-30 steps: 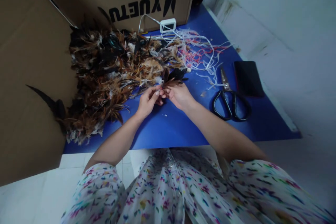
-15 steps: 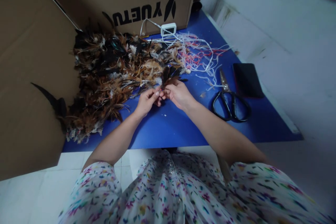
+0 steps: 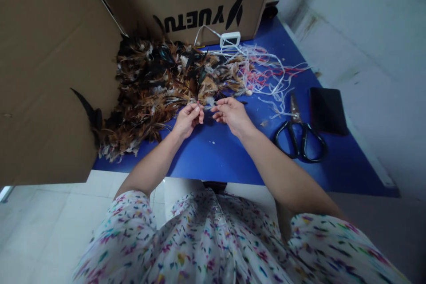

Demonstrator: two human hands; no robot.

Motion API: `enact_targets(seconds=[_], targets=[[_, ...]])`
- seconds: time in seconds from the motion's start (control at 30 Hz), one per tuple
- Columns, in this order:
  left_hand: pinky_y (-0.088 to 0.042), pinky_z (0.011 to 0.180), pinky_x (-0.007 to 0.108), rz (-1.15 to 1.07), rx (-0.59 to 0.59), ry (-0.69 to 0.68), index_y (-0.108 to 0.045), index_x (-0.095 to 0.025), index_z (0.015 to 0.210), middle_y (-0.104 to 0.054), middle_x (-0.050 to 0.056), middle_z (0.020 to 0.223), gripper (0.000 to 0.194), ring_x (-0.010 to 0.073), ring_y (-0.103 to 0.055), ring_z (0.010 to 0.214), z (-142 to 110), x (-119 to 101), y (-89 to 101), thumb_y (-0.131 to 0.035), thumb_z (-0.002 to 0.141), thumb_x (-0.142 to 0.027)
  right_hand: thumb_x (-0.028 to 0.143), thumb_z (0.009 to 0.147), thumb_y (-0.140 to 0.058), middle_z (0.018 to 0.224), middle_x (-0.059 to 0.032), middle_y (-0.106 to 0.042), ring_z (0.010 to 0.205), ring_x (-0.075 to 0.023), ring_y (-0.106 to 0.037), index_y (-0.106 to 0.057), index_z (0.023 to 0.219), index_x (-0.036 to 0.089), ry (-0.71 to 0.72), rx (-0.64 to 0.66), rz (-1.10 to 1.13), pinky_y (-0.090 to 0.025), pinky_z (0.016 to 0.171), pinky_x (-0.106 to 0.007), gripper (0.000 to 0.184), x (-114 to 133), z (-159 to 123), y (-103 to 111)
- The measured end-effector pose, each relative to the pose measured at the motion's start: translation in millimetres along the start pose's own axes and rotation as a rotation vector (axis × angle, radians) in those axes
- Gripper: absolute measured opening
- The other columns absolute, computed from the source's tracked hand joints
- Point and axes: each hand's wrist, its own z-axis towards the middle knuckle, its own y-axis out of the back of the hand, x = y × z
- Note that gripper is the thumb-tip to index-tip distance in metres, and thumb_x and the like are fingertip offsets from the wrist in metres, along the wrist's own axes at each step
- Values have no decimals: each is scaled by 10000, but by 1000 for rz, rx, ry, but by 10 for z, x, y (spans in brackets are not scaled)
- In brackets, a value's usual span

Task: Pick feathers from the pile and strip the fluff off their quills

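A small bunch of dark brown feathers (image 3: 194, 88) stands up from the pinched fingers of my left hand (image 3: 188, 119). A speck of pink or red shows at its base, by the thumb. My right hand (image 3: 231, 114) hovers just to the right, a small gap away, its fingers loosely bent and apart. I see nothing held in it, though a fine thread would be too small to make out. Just behind both hands spreads a large heap of brown, black and whitish feathers (image 3: 143, 93) on the blue table (image 3: 216, 159).
White and pink strings (image 3: 266, 71) lie tangled behind my right hand, beside a small white device (image 3: 230, 40). Black-handled scissors (image 3: 299, 135) and a dark flat object (image 3: 328, 111) lie at the right. Cardboard boxes (image 3: 53, 75) wall off the left and back (image 3: 186, 0).
My hands were together at the bunch's base; now my right hand has drawn off to the right. The feathers point more upright in my left hand. The view has shifted slightly left.
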Motion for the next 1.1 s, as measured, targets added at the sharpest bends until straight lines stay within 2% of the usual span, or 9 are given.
enact_targets(seconds=[0.2, 0.43, 0.53, 0.67, 0.8, 0.93, 1.0, 1.1], targets=[[-472, 486, 182, -2, -64, -77, -594, -165, 823, -620, -46, 661, 358, 52, -548, 513, 28, 50, 13, -852, 712, -386, 22, 818, -561, 666, 24, -676, 469, -75, -598, -525, 837, 184, 17, 22, -71, -447, 445, -178, 167, -32, 2, -15], [-497, 524, 215, 147, -109, -88, -562, -162, 828, -624, -40, 666, 377, 57, -561, 501, -23, 120, -73, -795, 768, -453, 29, 786, -607, 633, 36, -656, 444, -69, -571, -529, 818, 187, 35, 12, -179, -435, 420, -169, 179, -103, 68, 13], [-501, 529, 220, 194, -97, -121, -576, -161, 837, -625, -31, 673, 410, 68, -579, 527, -194, 53, -106, -784, 761, -506, 25, 783, -584, 633, 38, -649, 456, -71, -582, -530, 815, 189, 77, 28, -220, -432, 425, -164, 176, -136, 77, 15], [-505, 530, 230, 295, -87, -221, -604, -166, 846, -630, -25, 664, 444, 78, -585, 525, -624, -164, -42, -771, 748, -567, 56, 785, -568, 623, 27, -650, 465, -84, -579, -533, 801, 194, 128, 60, -283, -429, 434, -176, 144, -183, 72, 13], [-487, 505, 215, 415, -268, -394, -628, -167, 821, -637, -22, 641, 374, 73, -581, 491, -1177, -443, 274, -759, 787, -515, 98, 768, -621, 648, 0, -652, 498, -108, -597, -543, 793, 190, 198, 110, -403, -443, 454, -208, 123, -257, 84, 14], [-469, 486, 216, 567, -607, -511, -634, -172, 804, -627, -24, 608, 350, 79, -567, 464, -1681, -741, 809, -761, 780, -497, 98, 757, -602, 667, -22, -657, 528, -132, -610, -555, 777, 203, 227, 128, -465, -454, 465, -235, 117, -335, 116, 24], [-453, 481, 215, 648, -800, -521, -628, -175, 795, -609, -30, 588, 319, 76, -540, 450, -1870, -889, 1103, -751, 782, -469, 93, 742, -600, 670, -23, -661, 534, -133, -612, -567, 774, 209, 244, 152, -488, -464, 475, -237, 125, -373, 142, 39], [-449, 501, 224, 784, -1102, -418, -611, -171, 792, -574, -41, 564, 156, 80, -517, 448, -2053, -1057, 1523, -663, 832, -312, 94, 738, -600, 694, -30, -678, 551, -137, -622, -590, 785, 209, 264, 173, -552, -493, 516, -255, 125, -421, 186, 69]])
